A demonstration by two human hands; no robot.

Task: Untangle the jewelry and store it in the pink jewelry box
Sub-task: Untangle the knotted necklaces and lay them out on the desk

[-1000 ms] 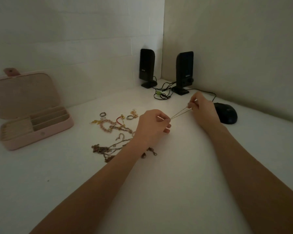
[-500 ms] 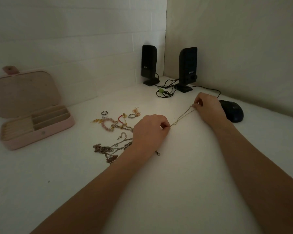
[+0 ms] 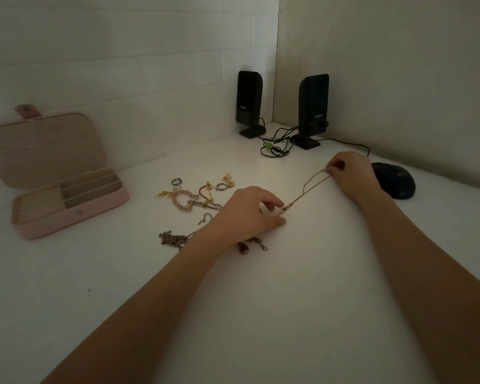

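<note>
A thin gold chain (image 3: 306, 189) stretches across the white table between my two hands. My left hand (image 3: 247, 214) pinches its near end by the clasp, low over the table. Farther back, my right hand (image 3: 349, 173) pinches its far end. A heap of jewelry (image 3: 194, 200) lies left of my left hand: rings, a pink bead bracelet, gold charms and a dark chain (image 3: 175, 239). The pink jewelry box (image 3: 67, 214) stands open at the left, its lid leaning back and its compartments showing.
Two black speakers (image 3: 250, 103) (image 3: 313, 109) stand in the back corner with a coil of cable (image 3: 275, 148) in front. A black mouse (image 3: 394, 181) sits just right of my right hand. The wall runs along the back and right.
Both hands have dropped toward the table and moved apart, so the gold chain is drawn out longer. My left hand's fingers have spread somewhat.
</note>
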